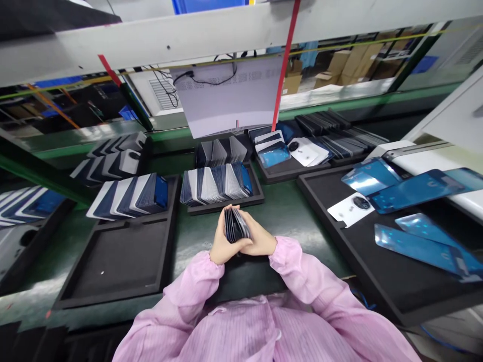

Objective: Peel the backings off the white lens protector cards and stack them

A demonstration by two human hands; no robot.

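A small stack of phone back covers (234, 226) stands on edge between my two hands, slightly fanned at the top. My left hand (223, 240) wraps the stack's left side, and my right hand (259, 235) closes round its right side; the thumbs come together at the near side. Just beyond my hands, a black foam tray (241, 202) bears a long row of blue and white phone back covers (215, 185). To the left lies another black foam tray (124, 256), with more phone back covers (126, 197) lined up at its far end.
On the right, a large black tray (377, 266) carries loose blue panels (418, 191) and a white cover with a round camera area (350, 208). More filled trays line the back. A monitor-like white panel (230, 95) hangs ahead, and a green post (41, 171) slants at left.
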